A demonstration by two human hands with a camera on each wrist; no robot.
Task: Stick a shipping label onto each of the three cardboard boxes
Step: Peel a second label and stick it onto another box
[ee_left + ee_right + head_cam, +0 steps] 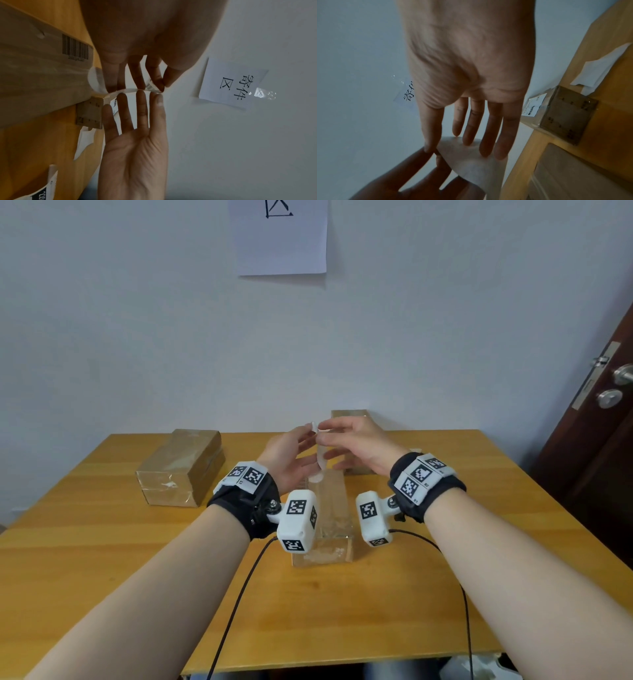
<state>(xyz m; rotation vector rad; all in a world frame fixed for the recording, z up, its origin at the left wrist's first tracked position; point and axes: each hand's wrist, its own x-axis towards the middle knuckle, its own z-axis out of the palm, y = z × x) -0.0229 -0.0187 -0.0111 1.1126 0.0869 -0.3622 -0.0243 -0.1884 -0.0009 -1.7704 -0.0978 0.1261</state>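
Both hands are raised over the middle cardboard box [334, 518], a taped carton lying lengthwise on the table. Between them hangs a white shipping label [320, 460] [471, 165], its barcode [150, 86] facing my left palm. My left hand [291, 453] [137, 40] pinches its upper corner with thumb and forefinger. My right hand [356, 440] [471, 54] pinches the same top edge, its other fingers straight against the sheet. A second box [181, 467] lies at the left. A third box [349, 416] [566, 115] stands at the back, with a label [533, 106] on one face.
The wooden table [376, 611] stands against a pale wall with a paper sign [281, 237]. White paper scraps [599, 67] [85, 140] lie to the right of the boxes. Another printed label [46, 189] lies nearer me. Two black cables [239, 594] trail off the front edge. A dark door [599, 440] stands at the right.
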